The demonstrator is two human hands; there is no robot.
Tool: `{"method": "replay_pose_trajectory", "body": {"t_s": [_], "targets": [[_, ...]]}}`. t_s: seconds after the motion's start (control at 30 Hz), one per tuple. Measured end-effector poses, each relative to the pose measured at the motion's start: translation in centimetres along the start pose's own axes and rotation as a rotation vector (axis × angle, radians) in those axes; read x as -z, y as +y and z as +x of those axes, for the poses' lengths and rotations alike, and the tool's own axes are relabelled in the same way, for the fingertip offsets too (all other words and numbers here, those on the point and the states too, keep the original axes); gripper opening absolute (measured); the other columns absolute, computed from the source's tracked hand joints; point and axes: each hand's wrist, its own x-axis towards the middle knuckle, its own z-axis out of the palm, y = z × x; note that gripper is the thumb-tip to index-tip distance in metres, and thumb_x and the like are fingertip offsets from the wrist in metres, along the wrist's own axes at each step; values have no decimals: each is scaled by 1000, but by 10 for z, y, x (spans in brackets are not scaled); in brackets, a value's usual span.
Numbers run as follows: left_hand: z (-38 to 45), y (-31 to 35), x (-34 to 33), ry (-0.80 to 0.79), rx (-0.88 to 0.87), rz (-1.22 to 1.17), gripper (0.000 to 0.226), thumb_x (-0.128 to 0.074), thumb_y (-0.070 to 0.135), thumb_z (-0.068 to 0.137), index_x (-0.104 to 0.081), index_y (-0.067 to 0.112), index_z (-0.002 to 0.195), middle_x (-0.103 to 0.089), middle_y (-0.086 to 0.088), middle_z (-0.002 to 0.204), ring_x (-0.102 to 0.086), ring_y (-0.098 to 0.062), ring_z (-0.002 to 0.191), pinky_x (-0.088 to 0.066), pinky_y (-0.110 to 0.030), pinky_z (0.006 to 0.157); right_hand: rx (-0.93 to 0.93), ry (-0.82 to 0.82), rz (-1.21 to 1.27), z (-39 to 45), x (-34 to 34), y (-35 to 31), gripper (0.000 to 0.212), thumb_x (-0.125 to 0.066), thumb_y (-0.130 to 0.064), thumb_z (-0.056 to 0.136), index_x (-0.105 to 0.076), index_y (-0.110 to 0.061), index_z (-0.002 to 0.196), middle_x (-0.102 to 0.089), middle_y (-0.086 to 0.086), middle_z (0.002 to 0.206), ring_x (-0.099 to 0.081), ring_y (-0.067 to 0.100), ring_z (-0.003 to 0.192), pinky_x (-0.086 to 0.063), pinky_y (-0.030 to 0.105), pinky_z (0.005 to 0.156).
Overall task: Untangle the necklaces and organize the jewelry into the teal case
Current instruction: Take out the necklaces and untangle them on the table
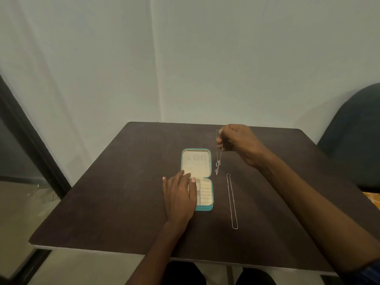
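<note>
Teal case [207,208] lies open on table [102,192]. Left hand [180,197] rests flat-fingered on its lower half. Right hand [239,144] pinches hanging pendant necklace [218,161]; second chain [232,200] lies beside case.

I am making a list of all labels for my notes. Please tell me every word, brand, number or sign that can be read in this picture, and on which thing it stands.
None: no readable text anywhere in the head view.
Teal case: open, no print shows on its shell or cream lining.
Hanging necklace and flat chain: too thin to show any marking.
Table and wall: plain.
</note>
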Motion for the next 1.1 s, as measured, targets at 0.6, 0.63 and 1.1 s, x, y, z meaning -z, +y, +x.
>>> {"method": "replay_pose_trajectory", "body": {"t_s": [0.6,0.63,1.1], "targets": [[3,25,8,104,-123,-124,40,-37,37,92,-63,15,114,-60,-4,125,-51,-19,121,-16,-39,116,-22,-86,112,-26,13,-15,23,-47,-8,90,-56,-9,69,-59,4,65,-56,17,56,-52,31,58],[3,28,9,104,-129,-138,40,-38,37,92,-63,15,114,-61,-4,124,-51,-19,121,-16,-38,116,-20,-91,114,-27,13,-15,23,-47,-8,90,-56,-9,69,-59,4,65,-56,17,56,-52,31,58],[2,93,30,-392,99,-985,6,-62,25,88,-67,24,91,-70,4,80,-65,-9,76,-51,-25,72,-71,-94,245,-48,22,-23,21,-45,-8,92,-55,-12,74,-58,2,62,-53,14,49,-48,25,47]]}}
